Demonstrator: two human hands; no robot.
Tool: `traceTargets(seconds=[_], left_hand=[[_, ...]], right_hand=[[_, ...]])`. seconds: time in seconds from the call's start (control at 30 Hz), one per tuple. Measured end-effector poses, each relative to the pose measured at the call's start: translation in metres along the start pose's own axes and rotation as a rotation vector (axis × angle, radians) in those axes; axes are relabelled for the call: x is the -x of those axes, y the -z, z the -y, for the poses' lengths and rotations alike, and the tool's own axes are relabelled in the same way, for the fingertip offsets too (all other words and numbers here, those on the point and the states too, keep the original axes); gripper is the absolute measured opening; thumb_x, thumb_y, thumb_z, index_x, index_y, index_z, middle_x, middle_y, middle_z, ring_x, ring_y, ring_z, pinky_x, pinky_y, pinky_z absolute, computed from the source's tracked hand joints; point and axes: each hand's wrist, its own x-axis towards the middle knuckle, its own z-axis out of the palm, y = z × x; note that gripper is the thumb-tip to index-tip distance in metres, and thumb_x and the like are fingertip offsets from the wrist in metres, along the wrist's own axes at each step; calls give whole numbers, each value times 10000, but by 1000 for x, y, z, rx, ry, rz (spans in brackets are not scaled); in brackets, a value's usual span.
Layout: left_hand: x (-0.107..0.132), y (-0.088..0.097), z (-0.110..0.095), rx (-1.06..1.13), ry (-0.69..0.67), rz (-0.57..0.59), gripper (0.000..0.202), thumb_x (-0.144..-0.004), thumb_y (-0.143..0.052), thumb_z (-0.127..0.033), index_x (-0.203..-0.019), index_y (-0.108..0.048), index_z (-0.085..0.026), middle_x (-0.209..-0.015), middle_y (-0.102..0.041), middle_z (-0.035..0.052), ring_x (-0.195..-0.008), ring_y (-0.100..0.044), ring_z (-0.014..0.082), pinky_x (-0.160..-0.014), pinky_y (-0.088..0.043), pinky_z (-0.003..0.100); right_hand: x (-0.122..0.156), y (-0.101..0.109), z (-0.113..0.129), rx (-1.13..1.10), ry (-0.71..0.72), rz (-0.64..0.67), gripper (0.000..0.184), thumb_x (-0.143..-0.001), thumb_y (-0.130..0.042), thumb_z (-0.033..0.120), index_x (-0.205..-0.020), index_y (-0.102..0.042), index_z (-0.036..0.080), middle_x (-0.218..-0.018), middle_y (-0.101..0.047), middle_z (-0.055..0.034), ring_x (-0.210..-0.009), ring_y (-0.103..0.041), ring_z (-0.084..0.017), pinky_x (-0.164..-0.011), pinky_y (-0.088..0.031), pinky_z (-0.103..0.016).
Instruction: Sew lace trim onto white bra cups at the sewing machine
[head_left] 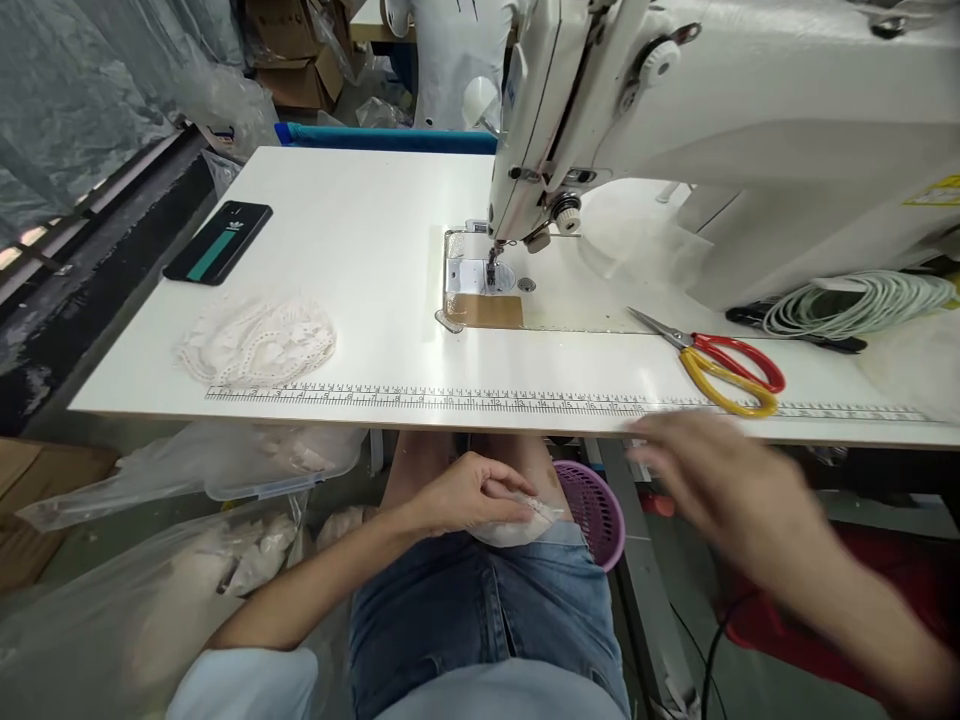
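My left hand (469, 492) rests on my lap below the table edge, fingers closed on a small white fabric piece (517, 525) lying on my denim shorts. My right hand (712, 480) hovers in front of the table's near edge, blurred by motion, with its fingers stretched out and nothing seen in it. It is nearest to the scissors (724, 365) with red and yellow handles that lie on the table. A white sewing machine (675, 120) stands on the white table (360, 260), its needle (491, 265) over the plate.
A heap of white lace (259, 342) and a dark phone (217, 242) lie at the table's left. A coiled pale cord (862, 302) sits at the right. A purple basket (596, 510) stands below the table. Plastic bags of fabric (210, 470) lie at the lower left.
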Motion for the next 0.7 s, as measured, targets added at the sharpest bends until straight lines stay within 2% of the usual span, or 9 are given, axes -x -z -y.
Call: traceTargets(seconds=[0.03, 0.1, 0.17, 0.23, 0.3, 0.43, 0.57, 0.7], left_hand=[[-1, -1, -1, -13, -7, 5, 430, -660, -731, -351, -1010, -680, -106, -510, -568, -19, -477, -427, 65, -485, -315, 175], [-1, -2, -5, -25, -18, 12, 525, -679, -714, -387, -1112, -624, -105, -473, -512, -46, -449, -375, 55, -457, -271, 172], [1, -2, -7, -24, -31, 18, 604, -696, -698, -397, -1205, -551, -107, -488, -518, -46, -456, -384, 59, -461, -275, 170], [4, 2, -7, -21, -25, 46, 647, -698, -701, -361, -1262, -496, -120, -550, -583, -21, -495, -448, 76, -496, -322, 175], [8, 9, -3, -34, 5, 80, 620, -679, -715, -323, -1234, -527, -123, -627, -645, 14, -547, -508, 98, -539, -363, 187], [11, 18, 4, -28, 98, 104, 387, -640, -730, -320, -953, -689, -94, -725, -689, 62, -587, -550, 115, -553, -391, 194], [9, 16, 3, -4, 77, 151, 279, -631, -735, -279, -834, -712, -89, -677, -679, 45, -574, -539, 99, -564, -398, 186], [9, 13, 1, -7, 50, 171, 244, -668, -709, -281, -837, -725, -106, -681, -676, 38, -604, -543, 101, -583, -397, 186]], right_hand=[[2, -8, 24, -115, 56, 103, 222, -927, -419, 351, -962, -578, 199, -930, -614, -104, -850, -572, -244, -744, -452, -373], [2, -24, 56, -294, 46, 308, 249, -938, -396, 356, -889, -570, 185, -851, -610, -76, -760, -568, -206, -683, -441, -335], [-1, -39, 67, -456, -31, 420, 287, -949, -361, 350, -802, -541, 181, -747, -582, -39, -675, -535, -169, -635, -413, -293], [-3, -48, 62, -576, -122, 461, 316, -948, -357, 363, -734, -503, 184, -681, -536, -10, -628, -495, -147, -598, -382, -263], [-3, -51, 50, -665, -191, 492, 337, -937, -372, 397, -699, -481, 185, -650, -491, 7, -598, -456, -135, -562, -353, -245], [2, -50, 34, -828, -248, 582, 355, -920, -390, 440, -713, -511, 178, -654, -466, 14, -590, -422, -120, -543, -337, -229], [5, -51, 38, -951, -276, 675, 332, -880, -462, 471, -812, -580, 167, -694, -482, 8, -580, -409, -104, -494, -323, -209], [1, -53, 44, -1032, -337, 712, 356, -817, -547, 496, -743, -599, 152, -606, -420, 32, -513, -358, -83, -430, -277, -198]])
